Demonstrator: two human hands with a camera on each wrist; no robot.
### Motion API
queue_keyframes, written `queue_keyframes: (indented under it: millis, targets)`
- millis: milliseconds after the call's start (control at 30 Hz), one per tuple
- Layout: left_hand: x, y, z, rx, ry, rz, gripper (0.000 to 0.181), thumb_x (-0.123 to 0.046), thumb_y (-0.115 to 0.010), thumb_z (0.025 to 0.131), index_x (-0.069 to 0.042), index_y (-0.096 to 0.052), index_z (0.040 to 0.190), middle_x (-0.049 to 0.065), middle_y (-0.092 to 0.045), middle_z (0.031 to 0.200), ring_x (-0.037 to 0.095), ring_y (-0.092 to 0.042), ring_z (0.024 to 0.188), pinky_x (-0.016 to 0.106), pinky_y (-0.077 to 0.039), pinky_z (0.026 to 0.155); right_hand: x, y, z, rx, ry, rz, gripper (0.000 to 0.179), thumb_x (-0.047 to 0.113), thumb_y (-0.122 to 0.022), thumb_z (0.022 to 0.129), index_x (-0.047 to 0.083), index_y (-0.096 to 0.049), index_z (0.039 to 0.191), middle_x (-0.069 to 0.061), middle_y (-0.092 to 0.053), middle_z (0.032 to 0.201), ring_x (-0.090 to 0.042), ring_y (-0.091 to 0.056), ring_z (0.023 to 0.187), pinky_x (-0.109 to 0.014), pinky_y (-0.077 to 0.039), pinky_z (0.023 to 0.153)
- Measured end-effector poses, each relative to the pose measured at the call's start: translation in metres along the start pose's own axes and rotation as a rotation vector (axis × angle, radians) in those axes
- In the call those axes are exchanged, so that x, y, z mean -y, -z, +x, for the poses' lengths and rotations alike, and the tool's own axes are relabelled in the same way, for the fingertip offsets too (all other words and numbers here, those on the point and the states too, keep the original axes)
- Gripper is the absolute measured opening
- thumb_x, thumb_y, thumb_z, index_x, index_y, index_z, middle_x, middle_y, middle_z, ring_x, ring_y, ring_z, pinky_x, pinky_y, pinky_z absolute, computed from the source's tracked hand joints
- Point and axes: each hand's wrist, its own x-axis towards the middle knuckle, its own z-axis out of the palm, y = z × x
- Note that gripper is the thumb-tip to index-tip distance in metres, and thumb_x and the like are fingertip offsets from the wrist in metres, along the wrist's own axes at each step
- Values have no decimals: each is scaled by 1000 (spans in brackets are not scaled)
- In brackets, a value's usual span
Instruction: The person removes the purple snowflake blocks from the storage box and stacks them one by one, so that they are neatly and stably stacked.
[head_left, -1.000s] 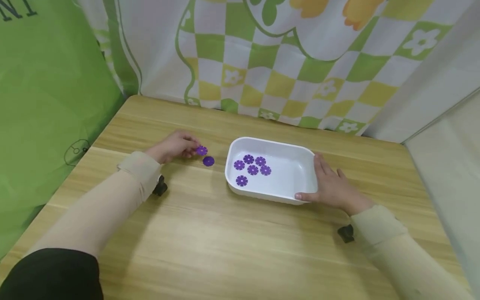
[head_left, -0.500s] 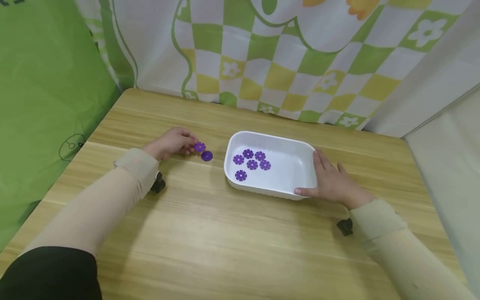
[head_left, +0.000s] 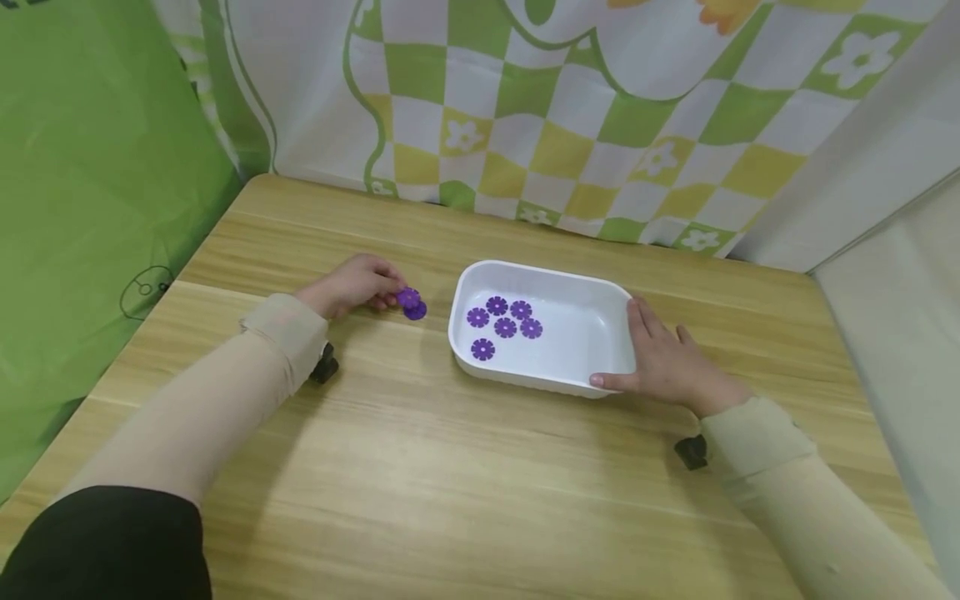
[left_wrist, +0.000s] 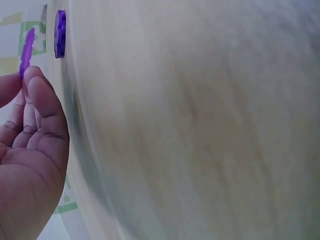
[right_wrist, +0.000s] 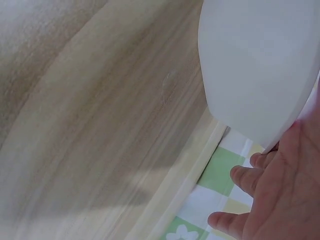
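Woodgrain table [head_left: 450, 483], checked curtain [head_left: 555, 133]; left grip [head_left: 363, 282] in pinch on purple disc [left_wrist: 26, 51], right grip [head_left: 667, 358] spread against tub [head_left: 573, 329]

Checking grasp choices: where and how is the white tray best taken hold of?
I'd probably grip the white tray by the rim at both short ends, a hand from each side: it is oblong, with raised walls. The right hand holds the right end; the left hand, pinching a purple disc, would need freeing.

There are two hands [head_left: 666, 364], one tray [head_left: 581, 333], at least eight discs [head_left: 483, 349].
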Motion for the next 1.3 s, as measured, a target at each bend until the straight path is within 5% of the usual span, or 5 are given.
queue_keyframes:
  millis: [733,1167,1300]
  targets:
    - [-7,-10,1,-15,-14,224,19,-2,-60,102,13,-65,111,9,-65,85,14,-60,73,20,-55,65,-2,2,-2,13,-20,1,132,71,-66,88,-17,5,155,-35,5,165,-58,-15,147,-82,-14,109]
    - [-5,-8,3,-33,-11,215,18,-2,-60,101,13,-67,109,9,-67,87,13,-61,73,21,-56,66,-2,2,1,9,-6,-3,130,69,-67,89,-16,5,155,-36,4,165,-56,-13,148,-81,-15,109]
    - [-18,-6,1,-57,-48,232,22,-4,-58,102,13,-66,113,11,-67,93,15,-61,78,25,-57,72,-2,1,2,22,-12,5,131,71,-66,88,-15,6,156,-35,5,165,-56,-13,148,-81,-14,110]
